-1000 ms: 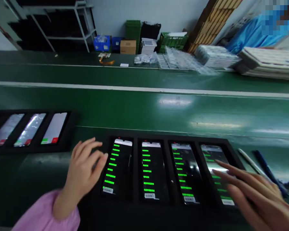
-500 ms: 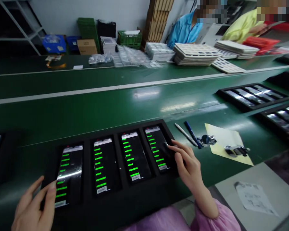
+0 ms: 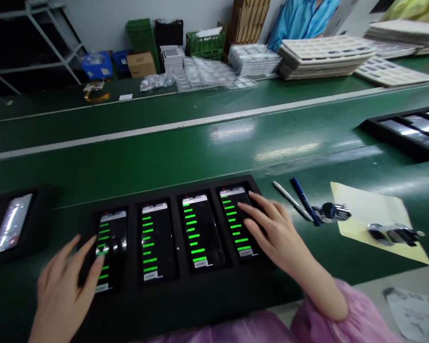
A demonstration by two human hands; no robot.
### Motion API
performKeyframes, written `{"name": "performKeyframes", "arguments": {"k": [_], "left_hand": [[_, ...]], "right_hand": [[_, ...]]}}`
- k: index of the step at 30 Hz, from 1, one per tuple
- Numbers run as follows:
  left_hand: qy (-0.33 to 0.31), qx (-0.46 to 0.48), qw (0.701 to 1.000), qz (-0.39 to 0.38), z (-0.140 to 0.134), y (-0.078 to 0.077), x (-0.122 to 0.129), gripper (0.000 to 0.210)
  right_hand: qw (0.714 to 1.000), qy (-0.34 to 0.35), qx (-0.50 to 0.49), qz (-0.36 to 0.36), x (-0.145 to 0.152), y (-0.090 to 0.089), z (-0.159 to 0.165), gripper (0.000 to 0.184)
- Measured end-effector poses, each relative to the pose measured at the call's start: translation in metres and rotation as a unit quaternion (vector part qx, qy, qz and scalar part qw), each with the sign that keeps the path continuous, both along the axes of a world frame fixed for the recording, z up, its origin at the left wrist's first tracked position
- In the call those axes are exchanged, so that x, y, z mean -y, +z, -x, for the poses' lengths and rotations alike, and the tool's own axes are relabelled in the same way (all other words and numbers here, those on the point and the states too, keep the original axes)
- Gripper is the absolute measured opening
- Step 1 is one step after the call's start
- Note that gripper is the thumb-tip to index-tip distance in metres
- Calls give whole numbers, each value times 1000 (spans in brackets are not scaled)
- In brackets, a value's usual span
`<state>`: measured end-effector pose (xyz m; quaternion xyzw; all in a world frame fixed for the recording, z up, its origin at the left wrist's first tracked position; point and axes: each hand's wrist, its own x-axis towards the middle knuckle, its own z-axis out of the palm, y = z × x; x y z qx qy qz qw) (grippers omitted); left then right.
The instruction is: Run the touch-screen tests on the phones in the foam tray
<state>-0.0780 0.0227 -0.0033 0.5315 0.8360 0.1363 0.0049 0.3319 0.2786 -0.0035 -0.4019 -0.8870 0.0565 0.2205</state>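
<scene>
Several smartphones lie face up in the slots of a black foam tray (image 3: 160, 300), their dark screens lit with green text lines. My left hand (image 3: 66, 281), fingers apart, rests at the tray's left end, with fingertips over the edge of the leftmost phone (image 3: 116, 247). At the other end my right hand (image 3: 275, 228) is spread, its fingertips at the screen of the rightmost phone (image 3: 232, 205). Between them sit two more phones, the left inner phone (image 3: 164, 243) and the right inner phone (image 3: 207, 228), which neither hand touches.
Right of the tray lie a white pen (image 3: 291, 200), a blue pen (image 3: 303, 197) and yellow paper (image 3: 357, 205) with small metallic devices. Other black trays stand at left (image 3: 39, 214) and right (image 3: 389, 133). Stacked white trays (image 3: 318, 57) and a co-worker's blue sleeve (image 3: 289, 24) are behind.
The view has shifted left. My right hand has moved further over the rightmost phone, its fingers more spread. My left hand has come up along the leftmost phone.
</scene>
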Motion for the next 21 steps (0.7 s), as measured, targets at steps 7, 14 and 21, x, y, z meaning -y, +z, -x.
{"name": "performKeyframes", "arguments": {"k": [7, 14, 21], "left_hand": [[7, -37, 998, 44, 24, 21, -65, 50], [-173, -75, 982, -20, -13, 24, -97, 41], [-250, -84, 964, -20, -37, 9, -113, 35]], "right_hand": [[993, 35, 85, -73, -33, 15, 40, 52], [983, 136, 56, -108, -24, 30, 94, 49], [975, 200, 67, -64, -17, 20, 96, 42]]}}
